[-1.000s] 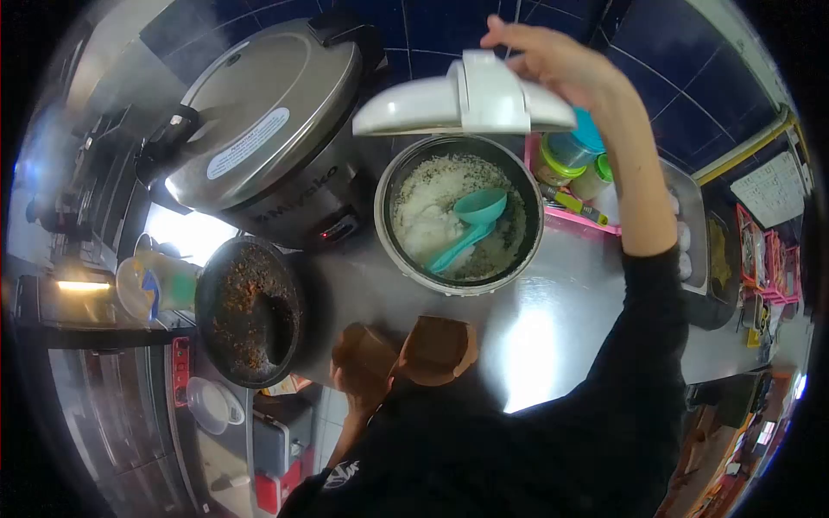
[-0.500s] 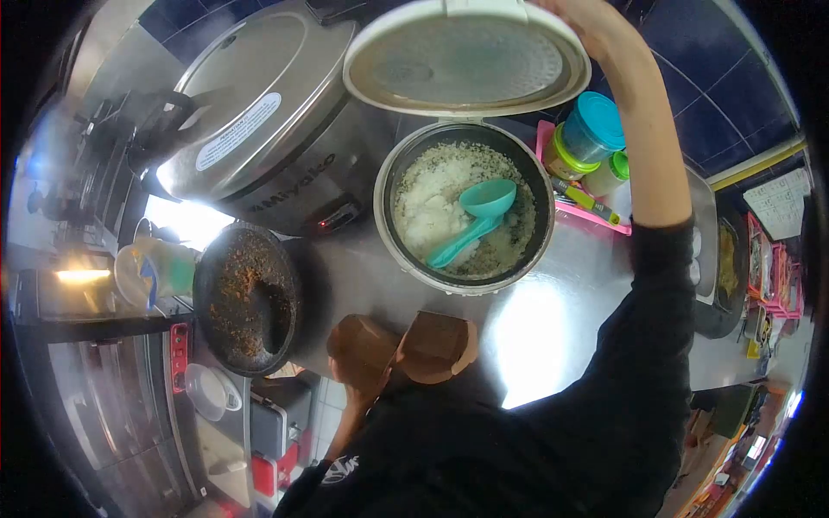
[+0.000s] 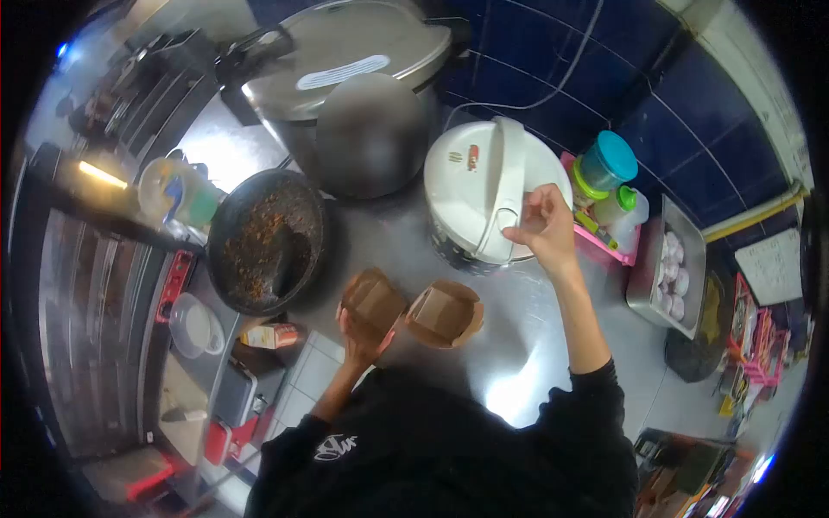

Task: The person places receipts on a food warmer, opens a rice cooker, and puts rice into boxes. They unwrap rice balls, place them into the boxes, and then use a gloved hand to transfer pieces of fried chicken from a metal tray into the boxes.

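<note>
My left hand (image 3: 363, 341) grips a brown paper food box (image 3: 376, 304) from below, fingers along its sides. Close to its right stands another brown paper box (image 3: 445, 315), open at the top. The white rice cooker (image 3: 466, 177) has its lid down, hiding the inside. At the front of that lid is my right hand (image 3: 548, 231), holding nothing, with its thumb beside the latch button and the other fingers half curled and apart from it.
A dark pan (image 3: 268, 242) with browned bits and a dark utensil sits to the left. Behind it is a large steel cooker (image 3: 354, 52). Lidded tubs (image 3: 609, 160) occupy a pink tray, right of the rice cooker. Further right, a steel pan (image 3: 669, 268) contains white wrapped lumps.
The rice cooker lid has swung down over the rice and turquoise ladle. My right hand has come down from the raised lid to its front. My left hand keeps hold of the box.
</note>
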